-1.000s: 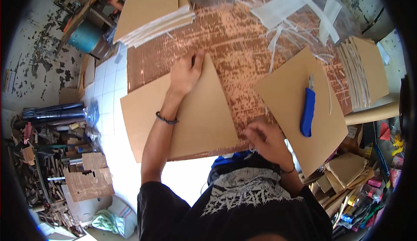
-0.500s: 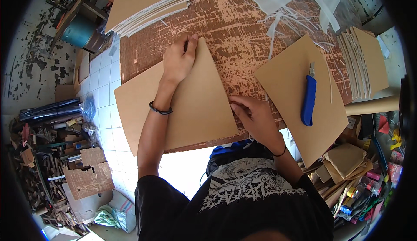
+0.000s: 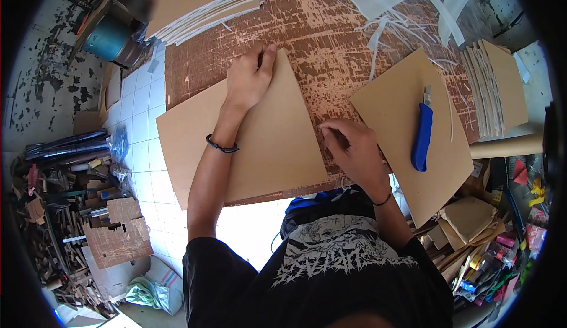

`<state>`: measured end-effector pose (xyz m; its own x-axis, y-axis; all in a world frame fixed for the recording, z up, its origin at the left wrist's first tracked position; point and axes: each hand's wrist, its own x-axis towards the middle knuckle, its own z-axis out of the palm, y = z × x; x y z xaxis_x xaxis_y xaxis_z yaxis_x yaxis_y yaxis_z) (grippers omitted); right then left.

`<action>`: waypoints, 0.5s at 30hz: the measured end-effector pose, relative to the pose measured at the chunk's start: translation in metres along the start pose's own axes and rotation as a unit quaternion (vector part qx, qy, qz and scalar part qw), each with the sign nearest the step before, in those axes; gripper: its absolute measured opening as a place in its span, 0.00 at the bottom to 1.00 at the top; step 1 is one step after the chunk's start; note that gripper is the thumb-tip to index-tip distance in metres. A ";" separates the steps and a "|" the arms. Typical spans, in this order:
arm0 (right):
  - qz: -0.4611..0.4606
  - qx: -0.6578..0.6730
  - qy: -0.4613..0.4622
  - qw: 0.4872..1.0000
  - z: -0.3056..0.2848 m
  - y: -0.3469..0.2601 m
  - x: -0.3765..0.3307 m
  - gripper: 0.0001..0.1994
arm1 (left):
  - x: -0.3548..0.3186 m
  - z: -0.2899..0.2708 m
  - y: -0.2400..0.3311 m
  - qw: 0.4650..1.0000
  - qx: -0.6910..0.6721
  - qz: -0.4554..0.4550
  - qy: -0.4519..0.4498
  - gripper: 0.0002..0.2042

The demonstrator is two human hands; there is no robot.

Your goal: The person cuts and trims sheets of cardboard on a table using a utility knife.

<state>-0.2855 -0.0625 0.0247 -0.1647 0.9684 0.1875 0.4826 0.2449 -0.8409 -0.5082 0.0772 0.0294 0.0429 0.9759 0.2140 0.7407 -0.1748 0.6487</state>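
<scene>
A brown cardboard sheet (image 3: 277, 133) lies at a slant on the worn table in front of me. My left hand (image 3: 251, 78) rests on its far part, fingers curled over the far edge and thumb along the top. Just off the sheet's right edge is my right hand (image 3: 353, 150), its fingers bent and drawn together at the tips. Whatever those fingertips hold, if anything, is too small to make out. To the right, a blue utility knife (image 3: 421, 136) with its blade out lies on a second brown sheet (image 3: 390, 94).
White-edged boards (image 3: 204, 15) are stacked at the far left of the table (image 3: 295, 26). Thin white offcuts (image 3: 401, 26) lie at the back right, beside another board stack (image 3: 496, 85). Scrap wood (image 3: 65, 227) fills the floor at left; clutter (image 3: 490, 263) lies at right.
My right hand has shifted slightly away from me and rightward, its fingertips coming off the sheet's right edge. The left hand keeps its place on the sheet; the view has moved a little.
</scene>
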 end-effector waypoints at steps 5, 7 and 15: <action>-0.018 -0.005 -0.056 0.998 -0.006 -0.001 0.003 0.09 | 0.000 -0.002 0.001 1.000 0.003 -0.006 -0.009 0.17; -0.043 -0.004 -0.038 0.998 -0.002 0.004 0.002 0.09 | 0.000 -0.001 0.000 1.000 0.003 0.013 0.005 0.16; -0.101 -0.018 0.004 0.995 0.003 0.007 0.004 0.07 | 0.001 -0.001 0.000 1.000 0.003 0.024 0.008 0.16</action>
<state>-0.2853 -0.0571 0.0186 -0.2557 0.8992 0.3550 0.4703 0.4365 -0.7670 -0.5083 0.0779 0.0302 0.0680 0.9644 0.2555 0.7420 -0.2201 0.6333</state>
